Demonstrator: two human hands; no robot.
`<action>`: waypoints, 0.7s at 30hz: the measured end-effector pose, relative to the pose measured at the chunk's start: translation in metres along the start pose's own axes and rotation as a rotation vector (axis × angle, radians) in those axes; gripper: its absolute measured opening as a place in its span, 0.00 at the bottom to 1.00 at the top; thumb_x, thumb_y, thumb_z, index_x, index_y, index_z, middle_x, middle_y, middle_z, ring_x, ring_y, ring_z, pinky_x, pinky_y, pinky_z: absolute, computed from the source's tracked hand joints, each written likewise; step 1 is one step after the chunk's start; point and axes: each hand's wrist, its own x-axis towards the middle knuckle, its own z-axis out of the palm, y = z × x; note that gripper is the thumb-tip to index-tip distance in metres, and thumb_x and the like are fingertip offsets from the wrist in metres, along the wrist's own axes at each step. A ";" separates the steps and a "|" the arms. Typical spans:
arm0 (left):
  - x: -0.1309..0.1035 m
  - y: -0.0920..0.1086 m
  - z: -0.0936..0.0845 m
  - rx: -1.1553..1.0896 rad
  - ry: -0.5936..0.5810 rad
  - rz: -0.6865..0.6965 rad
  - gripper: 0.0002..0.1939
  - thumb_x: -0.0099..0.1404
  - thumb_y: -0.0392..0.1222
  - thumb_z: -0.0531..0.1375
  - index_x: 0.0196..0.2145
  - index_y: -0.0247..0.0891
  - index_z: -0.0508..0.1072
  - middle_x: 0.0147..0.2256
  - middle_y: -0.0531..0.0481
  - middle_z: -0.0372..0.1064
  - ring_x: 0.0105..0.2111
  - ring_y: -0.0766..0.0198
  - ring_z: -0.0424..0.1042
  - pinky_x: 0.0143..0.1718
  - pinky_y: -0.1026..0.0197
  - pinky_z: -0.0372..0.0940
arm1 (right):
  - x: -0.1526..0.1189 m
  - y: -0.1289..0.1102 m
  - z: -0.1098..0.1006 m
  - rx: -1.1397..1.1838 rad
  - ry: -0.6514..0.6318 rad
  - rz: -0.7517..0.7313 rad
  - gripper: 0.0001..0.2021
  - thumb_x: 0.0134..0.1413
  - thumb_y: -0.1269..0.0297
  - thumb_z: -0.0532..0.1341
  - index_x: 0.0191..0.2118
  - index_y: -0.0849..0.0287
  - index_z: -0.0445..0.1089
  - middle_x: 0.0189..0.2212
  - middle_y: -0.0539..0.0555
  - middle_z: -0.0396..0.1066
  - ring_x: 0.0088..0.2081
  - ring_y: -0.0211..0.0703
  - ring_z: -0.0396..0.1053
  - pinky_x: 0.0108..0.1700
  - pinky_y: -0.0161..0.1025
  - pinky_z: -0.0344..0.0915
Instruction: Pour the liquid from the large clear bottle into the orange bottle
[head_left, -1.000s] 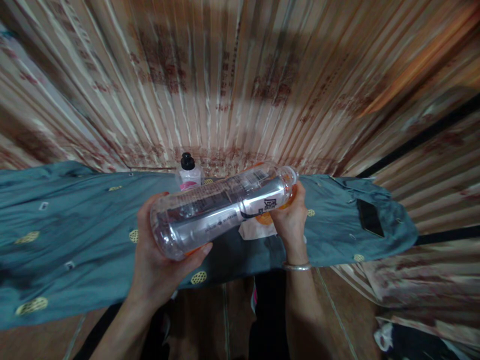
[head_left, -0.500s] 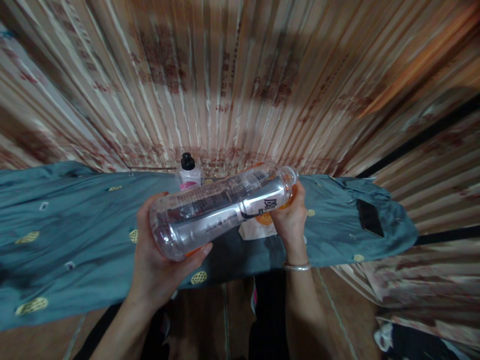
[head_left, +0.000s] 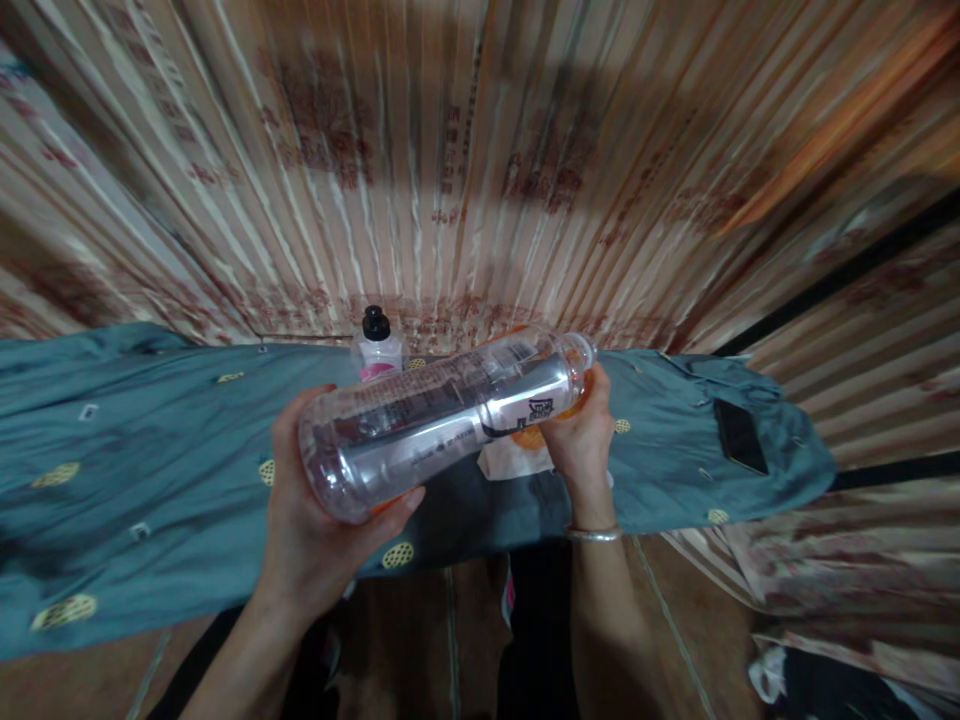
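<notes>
A large clear plastic bottle (head_left: pixel 442 425) with a silvery printed label lies tilted across the middle of the view, neck up to the right. My left hand (head_left: pixel 315 520) is wrapped around its base end, thumb along the near side. At the neck end, my right hand (head_left: pixel 585 425) grips the bottle, its fingers mostly hidden behind it. Something orange (head_left: pixel 529 437) shows behind and below the bottle near my right hand; I cannot tell what it is. Below it lies a piece of white material (head_left: pixel 514 462), partly covered by the bottle.
A small bottle with a black cap (head_left: pixel 376 330) stands behind the large one on the green cloth-covered table (head_left: pixel 165 470). A dark phone (head_left: pixel 740 436) lies at the right. Pleated curtains (head_left: pixel 450 170) hang behind the table. Dark fabric (head_left: pixel 832 685) lies low at the right.
</notes>
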 end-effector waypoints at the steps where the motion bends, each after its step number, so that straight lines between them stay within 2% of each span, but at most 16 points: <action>1: 0.000 0.000 0.000 -0.008 0.000 -0.008 0.40 0.47 0.45 0.74 0.57 0.44 0.68 0.50 0.47 0.73 0.44 0.55 0.77 0.44 0.51 0.78 | 0.000 0.000 0.000 -0.002 0.002 -0.002 0.38 0.45 0.56 0.69 0.64 0.58 0.65 0.50 0.64 0.82 0.48 0.63 0.83 0.48 0.55 0.80; 11: -0.001 -0.001 0.000 -0.005 0.001 0.019 0.40 0.48 0.45 0.74 0.58 0.43 0.68 0.51 0.46 0.73 0.44 0.54 0.78 0.44 0.50 0.78 | 0.000 -0.004 -0.002 -0.016 -0.025 0.049 0.40 0.42 0.57 0.70 0.64 0.57 0.65 0.50 0.64 0.82 0.48 0.65 0.82 0.48 0.57 0.80; 21: -0.002 -0.001 -0.003 0.000 -0.019 0.085 0.42 0.52 0.44 0.75 0.62 0.42 0.66 0.52 0.45 0.72 0.45 0.55 0.78 0.44 0.52 0.78 | 0.001 -0.004 -0.003 -0.019 -0.039 0.034 0.40 0.42 0.57 0.69 0.64 0.58 0.64 0.52 0.65 0.81 0.49 0.64 0.82 0.49 0.55 0.79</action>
